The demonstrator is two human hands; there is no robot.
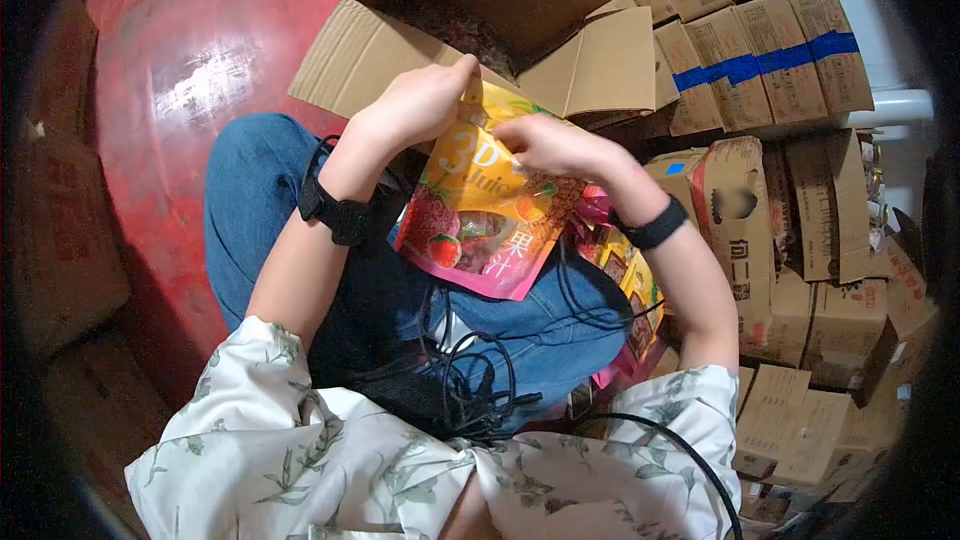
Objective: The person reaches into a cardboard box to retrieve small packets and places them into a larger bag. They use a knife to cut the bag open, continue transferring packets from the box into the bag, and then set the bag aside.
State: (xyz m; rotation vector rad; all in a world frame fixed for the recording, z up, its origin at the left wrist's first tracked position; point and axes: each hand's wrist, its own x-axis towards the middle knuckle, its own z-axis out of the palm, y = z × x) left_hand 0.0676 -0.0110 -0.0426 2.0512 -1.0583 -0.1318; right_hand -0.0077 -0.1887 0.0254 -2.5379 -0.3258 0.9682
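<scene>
Strong glare whitens the red floor (170,140) at upper left; the open carton (368,55) at top centre is shadowed inside. Lettering on the yellow pouch (480,185) mid-frame looks fairly sharp. Fisheye distortion bends the boxes (755,68) at right; corners go black.

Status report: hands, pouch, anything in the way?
Left hand grips pouch, top left; right hand at upper right. Printed front in view. Open carton beyond; black cables nearby.

Fruit pouch (490,198) | yellow and pink, windowed | slanted, front showing | over lap (545,340)
</scene>
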